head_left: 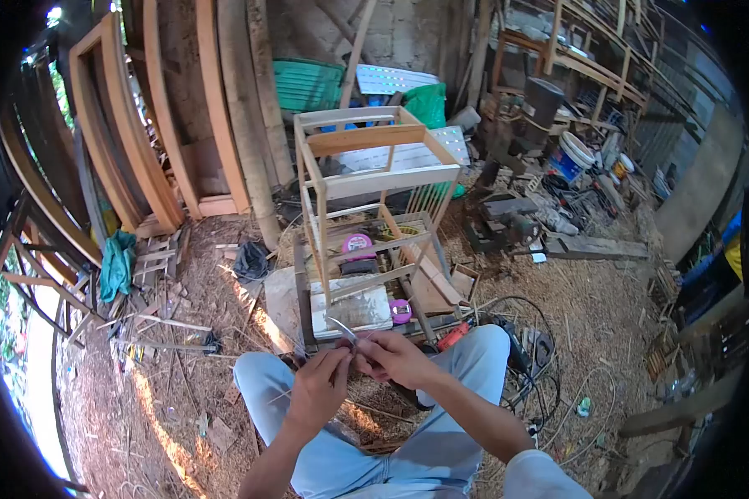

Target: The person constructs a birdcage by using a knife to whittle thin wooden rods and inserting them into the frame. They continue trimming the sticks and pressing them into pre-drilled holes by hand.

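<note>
Both of my hands meet in front of my knees, close to the near edge of a low wooden bench. My right hand [398,359] is closed around a knife, whose curved, shiny blade [343,328] points up and to the left. Fingers of my left hand [318,389] are pinched together right beside the blade; what they hold is too small and covered to name. Just beyond, a slender wooden frame [395,180] with slatted sides stands upright on the bench. A pale block [351,309] and a pink tape measure [400,312] lie on the bench near my fingers.
Another pink round item [357,243] rests inside the frame. Red-and-black tool parts [453,336] and black cable [549,387] lie by my right knee. Wood shavings cover the floor [200,399]. Door frames [129,125] lean at left; buckets [574,156] and scrap stand at right.
</note>
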